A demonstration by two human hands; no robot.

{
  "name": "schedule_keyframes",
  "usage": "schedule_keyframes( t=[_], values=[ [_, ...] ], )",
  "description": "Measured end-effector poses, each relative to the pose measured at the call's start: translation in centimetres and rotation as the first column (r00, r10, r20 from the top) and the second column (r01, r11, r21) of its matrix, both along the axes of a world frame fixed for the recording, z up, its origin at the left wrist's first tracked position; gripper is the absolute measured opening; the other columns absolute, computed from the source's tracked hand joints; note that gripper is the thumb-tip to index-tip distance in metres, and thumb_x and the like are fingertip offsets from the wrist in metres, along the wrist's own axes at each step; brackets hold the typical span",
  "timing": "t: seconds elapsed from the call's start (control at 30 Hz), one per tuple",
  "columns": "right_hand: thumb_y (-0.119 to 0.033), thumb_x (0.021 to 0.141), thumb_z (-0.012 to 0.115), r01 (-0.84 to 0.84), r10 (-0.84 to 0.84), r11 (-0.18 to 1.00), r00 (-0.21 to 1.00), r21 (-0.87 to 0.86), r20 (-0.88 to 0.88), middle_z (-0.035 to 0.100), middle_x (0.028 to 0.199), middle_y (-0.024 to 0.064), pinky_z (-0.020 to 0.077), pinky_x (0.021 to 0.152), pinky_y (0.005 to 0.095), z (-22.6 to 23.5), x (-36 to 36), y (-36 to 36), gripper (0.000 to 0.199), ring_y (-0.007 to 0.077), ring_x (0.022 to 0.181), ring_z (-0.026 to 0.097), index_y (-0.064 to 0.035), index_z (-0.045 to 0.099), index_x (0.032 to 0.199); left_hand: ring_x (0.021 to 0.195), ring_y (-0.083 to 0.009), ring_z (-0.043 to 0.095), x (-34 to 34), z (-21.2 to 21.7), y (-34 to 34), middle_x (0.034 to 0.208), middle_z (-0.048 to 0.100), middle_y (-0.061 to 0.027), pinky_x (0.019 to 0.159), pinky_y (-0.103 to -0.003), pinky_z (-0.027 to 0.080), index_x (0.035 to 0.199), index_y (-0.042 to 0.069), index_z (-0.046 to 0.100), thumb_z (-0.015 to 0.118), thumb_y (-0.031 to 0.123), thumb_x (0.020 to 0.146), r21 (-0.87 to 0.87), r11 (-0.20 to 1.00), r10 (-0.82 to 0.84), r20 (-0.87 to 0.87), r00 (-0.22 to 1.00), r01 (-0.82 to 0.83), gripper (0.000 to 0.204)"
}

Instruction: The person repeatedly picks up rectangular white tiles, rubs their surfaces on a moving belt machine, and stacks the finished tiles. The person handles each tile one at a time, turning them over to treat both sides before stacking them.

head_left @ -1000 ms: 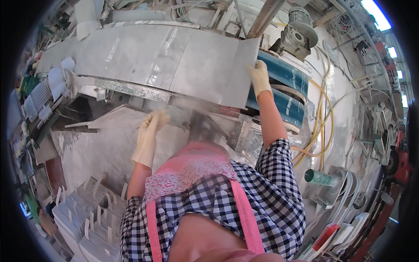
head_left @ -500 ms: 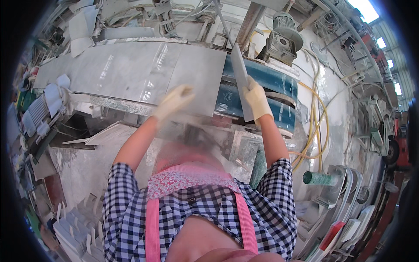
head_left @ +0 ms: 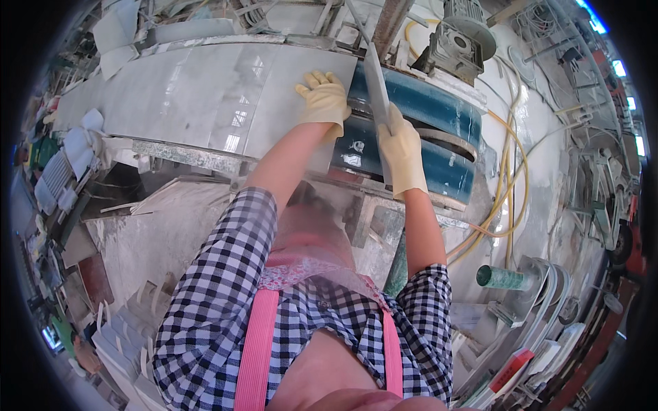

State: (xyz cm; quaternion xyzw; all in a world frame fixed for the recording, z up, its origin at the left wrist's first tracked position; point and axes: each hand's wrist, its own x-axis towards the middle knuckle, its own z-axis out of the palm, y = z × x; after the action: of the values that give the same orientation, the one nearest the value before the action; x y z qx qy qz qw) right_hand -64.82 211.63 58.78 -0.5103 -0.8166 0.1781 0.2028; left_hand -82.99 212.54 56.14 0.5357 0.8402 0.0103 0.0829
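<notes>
The person is lifting a thin grey stone slab off the blue conveyor belt just above the centre of the frame, and the slab is tipped up on edge so only its narrow side shows. The right hand, in a cream glove, is closed around the slab's lower edge. The left hand, gloved the same, lies spread with fingers wide on the flat pale slabs stretching to the upper left, and grips nothing. Judging from this, the lift is midway; the next move probably calls for the left hand to join in steadying the upright piece before it is carried clear of the belt and the motor above.
</notes>
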Motion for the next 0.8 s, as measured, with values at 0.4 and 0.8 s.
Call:
schedule_keyframes(
  t=[0.4,0.8],
  values=[
    [-0.017,0.086,0.062,-0.130,0.066,0.973,0.949,-0.192,-0.307,0.064,0.115,0.0307,0.0489,0.095,0.0461,1.3,-3.2,0.8,0.048,0.0451,0.111,0.061,0.0015,0.057,0.129,0.101,-0.0413,0.067,-9.5,5.7,-3.6,0.110,0.066,-0.0309,0.089,-0.047,0.050,0.117,-0.006,0.060,0.052,0.021,0.088,0.215,0.968,-0.053,0.671,0.739,-0.126,0.041],
    [-0.029,0.090,0.061,-0.087,0.073,0.963,0.995,-0.257,-0.063,0.063,0.124,0.0284,0.0490,0.097,0.0481,3.9,-6.8,0.4,0.063,0.0427,0.113,0.063,0.0003,0.044,0.143,0.116,-0.0378,0.059,-5.2,4.2,-4.4,0.127,0.060,-0.0193,0.101,-0.046,0.044,0.132,0.003,0.056,0.065,0.033,0.089,0.394,0.899,-0.156,0.698,0.699,-0.194,0.053]
  ],
)
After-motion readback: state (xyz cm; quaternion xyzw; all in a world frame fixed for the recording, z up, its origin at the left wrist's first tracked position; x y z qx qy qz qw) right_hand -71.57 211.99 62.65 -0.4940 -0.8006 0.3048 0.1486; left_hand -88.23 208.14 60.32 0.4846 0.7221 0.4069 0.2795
